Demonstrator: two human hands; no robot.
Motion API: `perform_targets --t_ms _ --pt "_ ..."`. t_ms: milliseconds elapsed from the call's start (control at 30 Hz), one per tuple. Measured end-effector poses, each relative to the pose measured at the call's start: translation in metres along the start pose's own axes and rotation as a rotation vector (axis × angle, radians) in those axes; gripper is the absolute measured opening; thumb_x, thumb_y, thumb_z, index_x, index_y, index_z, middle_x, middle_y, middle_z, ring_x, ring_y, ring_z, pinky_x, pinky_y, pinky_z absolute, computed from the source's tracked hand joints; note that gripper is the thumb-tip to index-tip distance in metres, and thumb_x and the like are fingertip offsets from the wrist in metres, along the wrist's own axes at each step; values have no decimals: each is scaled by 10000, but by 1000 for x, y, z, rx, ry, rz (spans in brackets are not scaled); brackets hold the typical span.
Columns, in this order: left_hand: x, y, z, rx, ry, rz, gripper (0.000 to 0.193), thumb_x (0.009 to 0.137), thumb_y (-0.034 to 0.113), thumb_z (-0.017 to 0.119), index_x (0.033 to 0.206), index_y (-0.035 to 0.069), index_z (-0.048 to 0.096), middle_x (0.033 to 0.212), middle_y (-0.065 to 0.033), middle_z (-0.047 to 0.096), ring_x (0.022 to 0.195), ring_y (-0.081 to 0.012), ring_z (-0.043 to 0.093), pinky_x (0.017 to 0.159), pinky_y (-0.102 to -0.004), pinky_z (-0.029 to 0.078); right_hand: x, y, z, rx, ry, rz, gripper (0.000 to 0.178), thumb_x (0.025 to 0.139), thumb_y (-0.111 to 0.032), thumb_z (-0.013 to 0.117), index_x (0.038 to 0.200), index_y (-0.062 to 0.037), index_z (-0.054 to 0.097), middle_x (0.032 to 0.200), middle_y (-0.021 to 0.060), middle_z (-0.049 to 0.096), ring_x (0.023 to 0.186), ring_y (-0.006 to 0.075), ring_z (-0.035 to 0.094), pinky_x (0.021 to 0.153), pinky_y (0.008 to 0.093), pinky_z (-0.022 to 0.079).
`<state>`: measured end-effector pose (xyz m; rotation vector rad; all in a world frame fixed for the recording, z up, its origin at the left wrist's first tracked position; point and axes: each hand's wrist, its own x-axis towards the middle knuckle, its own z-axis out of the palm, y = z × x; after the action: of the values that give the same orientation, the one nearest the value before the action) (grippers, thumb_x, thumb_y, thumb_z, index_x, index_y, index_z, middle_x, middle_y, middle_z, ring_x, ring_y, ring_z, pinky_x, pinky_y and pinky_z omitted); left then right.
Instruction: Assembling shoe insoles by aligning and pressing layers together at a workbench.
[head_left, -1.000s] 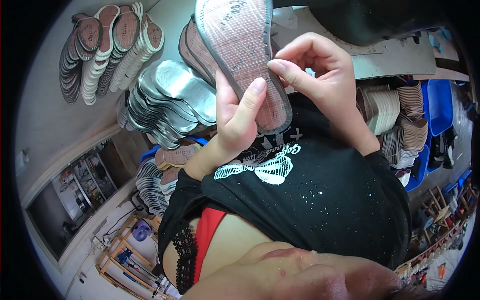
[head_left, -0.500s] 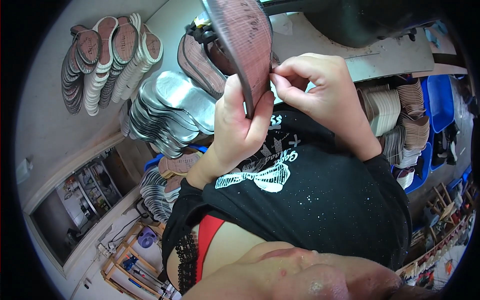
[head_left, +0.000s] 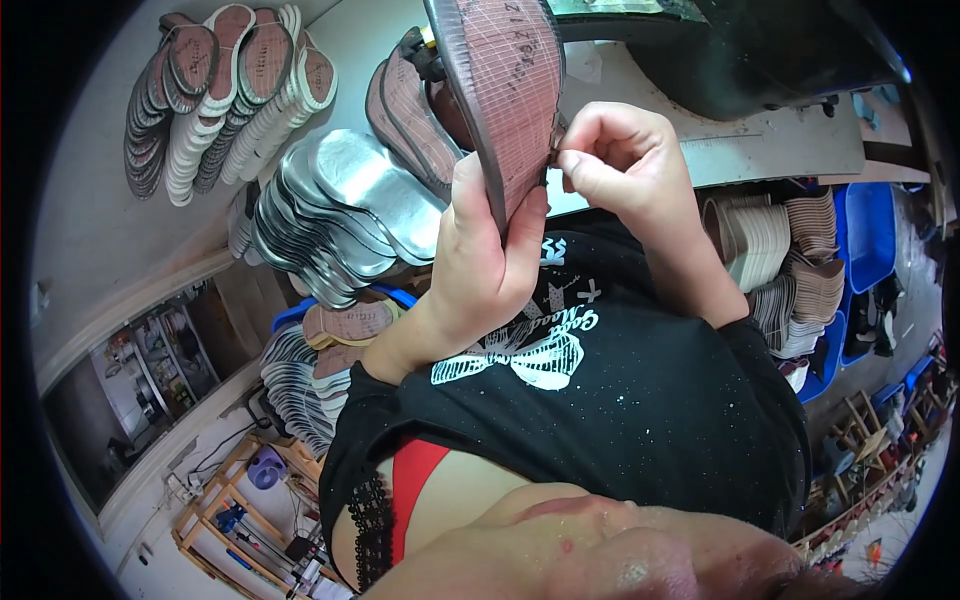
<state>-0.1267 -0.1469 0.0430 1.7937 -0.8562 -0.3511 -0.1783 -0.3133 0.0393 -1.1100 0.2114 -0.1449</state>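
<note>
My left hand is closed round the lower end of a shoe insole, thumb on one edge and fingers on the other. The insole stands upright with its reddish-brown, lined face toward me and a dark binding along its rim. My right hand is at the insole's right edge, thumb and forefinger pinched on a short, dark bit of the edging strip. The fingertips hide most of that bit. Just left of the held insole, more reddish-brown insoles with dark rims lie on the white table.
A stack of shiny silver insoles lies to the left. Fanned rows of dark- and white-rimmed insoles are at the far left. On the right are stacked beige and grey pieces and blue bins. A large dark machine part stands over the table.
The insole and both hands appear slightly farther right, as the whole view has shifted a little. My right fingertips have drawn slightly down, still pinching at the edge.
</note>
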Motion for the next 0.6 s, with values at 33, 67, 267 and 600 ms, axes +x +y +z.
perform_targets --t_ms 33,67,267,600 --pt "-1 -1 2 -11 21 -2 382 889 -13 521 1236 -48 365 976 -202 613 895 -352 638 774 -379 483 2 4 1 74 -7 -19 78 724 -14 650 686 -24 582 661 -50 565 587 23 506 514 192 397" --pt "-1 -2 3 -22 44 -6 383 890 -13 519 1237 -47 362 987 -208 611 901 -359 637 779 -380 483 2 7 2 69 -11 -17 78 724 -14 650 686 -24 582 661 -50 565 587 23 506 514 192 397" --pt "8 0 -6 291 40 257 423 825 -19 558 1216 -19 396 956 -200 583 809 -404 596 712 -442 466 -5 -2 19 -672 74 -489 129 627 -15 669 701 -31 564 624 54 523 518 135 506 481 268 404" --pt "5 -12 -14 -390 134 296 363 974 241 438 1190 -49 411 988 -162 601 845 -217 627 769 -343 510 -9 -5 5 -310 -57 -659 55 735 28 646 742 -9 607 654 35 583 519 90 497 467 224 358"
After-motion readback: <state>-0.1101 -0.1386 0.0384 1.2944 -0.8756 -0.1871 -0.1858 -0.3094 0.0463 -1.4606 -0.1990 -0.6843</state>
